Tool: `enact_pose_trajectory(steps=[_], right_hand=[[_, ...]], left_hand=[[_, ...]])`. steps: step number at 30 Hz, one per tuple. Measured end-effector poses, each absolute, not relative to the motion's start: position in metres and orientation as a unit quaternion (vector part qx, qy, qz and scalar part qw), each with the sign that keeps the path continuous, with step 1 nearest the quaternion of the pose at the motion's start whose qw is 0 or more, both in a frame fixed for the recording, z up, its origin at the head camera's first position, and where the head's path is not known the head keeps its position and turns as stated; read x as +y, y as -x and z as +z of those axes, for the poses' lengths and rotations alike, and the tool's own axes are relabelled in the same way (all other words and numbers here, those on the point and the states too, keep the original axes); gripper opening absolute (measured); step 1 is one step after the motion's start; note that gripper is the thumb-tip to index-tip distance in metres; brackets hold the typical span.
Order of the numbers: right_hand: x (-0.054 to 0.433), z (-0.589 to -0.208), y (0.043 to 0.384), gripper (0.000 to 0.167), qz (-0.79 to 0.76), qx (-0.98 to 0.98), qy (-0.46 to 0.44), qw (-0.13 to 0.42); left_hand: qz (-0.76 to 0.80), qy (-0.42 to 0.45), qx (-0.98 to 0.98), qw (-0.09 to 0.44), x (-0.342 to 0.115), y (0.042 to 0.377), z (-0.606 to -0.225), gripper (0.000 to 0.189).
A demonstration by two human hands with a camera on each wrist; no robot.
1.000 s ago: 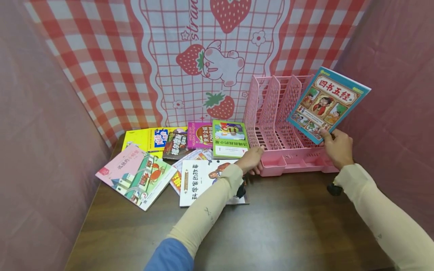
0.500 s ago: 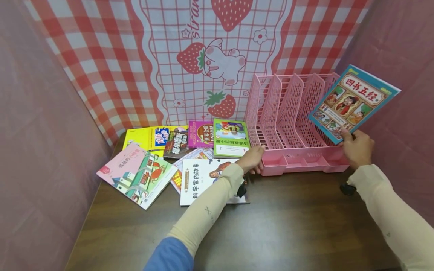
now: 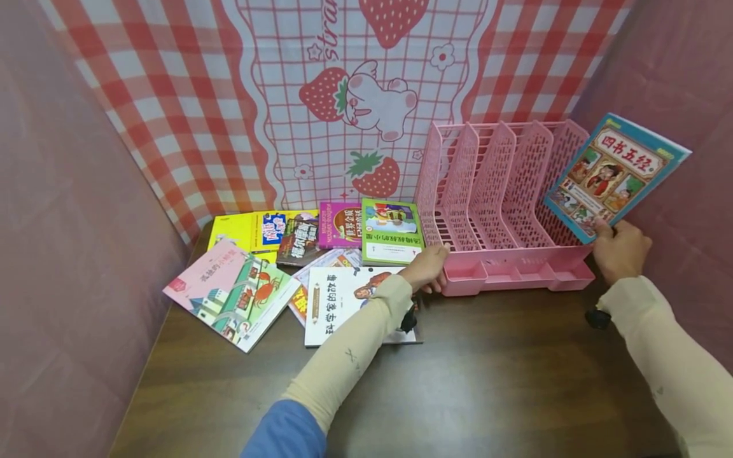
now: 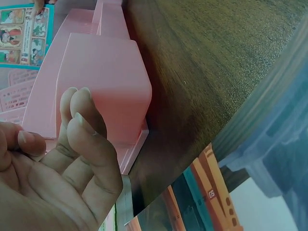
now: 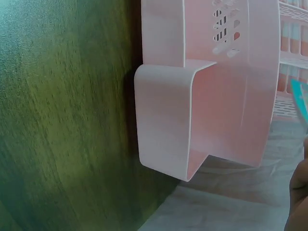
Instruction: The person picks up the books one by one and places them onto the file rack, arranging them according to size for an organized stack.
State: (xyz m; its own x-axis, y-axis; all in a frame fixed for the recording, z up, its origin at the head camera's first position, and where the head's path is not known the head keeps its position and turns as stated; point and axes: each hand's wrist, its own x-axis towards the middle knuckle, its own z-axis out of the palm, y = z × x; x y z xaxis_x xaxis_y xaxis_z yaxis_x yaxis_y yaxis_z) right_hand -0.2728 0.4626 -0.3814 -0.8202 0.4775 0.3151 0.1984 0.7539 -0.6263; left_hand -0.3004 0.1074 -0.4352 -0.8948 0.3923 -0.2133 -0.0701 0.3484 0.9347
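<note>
My right hand [image 3: 621, 251] pinches the lower edge of a teal-bordered comic book [image 3: 618, 172] with Chinese characters on its cover. The book is tilted in the air at the right end of a pink book rack [image 3: 515, 254], in front of its rightmost slot. At the rack's left front corner, my left hand [image 3: 425, 267] grips the edge with curled fingers [image 4: 94, 144], seen close in the left wrist view. Upright mesh dividers split the rack into several slots, and small trays run along its front. Only a sliver of my right hand shows in the right wrist view.
Left of the rack lie several books: a green one [image 3: 391, 235], a magenta one [image 3: 339, 226], a dark one [image 3: 299, 238], yellow ones [image 3: 231, 229], a pink crab book [image 3: 229, 292] and a white one [image 3: 332, 312]. Pink curtains flank the wooden table [image 3: 487, 381]; checked cloth hangs behind.
My right hand has carried the teal-bordered book rightward across the rack's front, uncovering the right-hand slots. My left hand has stayed at the rack's corner.
</note>
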Motion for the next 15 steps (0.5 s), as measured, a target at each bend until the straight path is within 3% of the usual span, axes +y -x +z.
enact_pose_trajectory(steps=[3, 15], right_hand=[[0.463, -0.383, 0.278, 0.055, 0.284, -0.910, 0.186, 0.238], [0.460, -0.383, 0.294, 0.061, 0.269, -0.934, 0.193, 0.132]], left_hand=[[0.563, -0.100, 0.795, 0.204, 0.107, 0.300, -0.434, 0.042], [0.556, -0.105, 0.799, 0.204, 0.107, 0.296, -0.436, 0.044]])
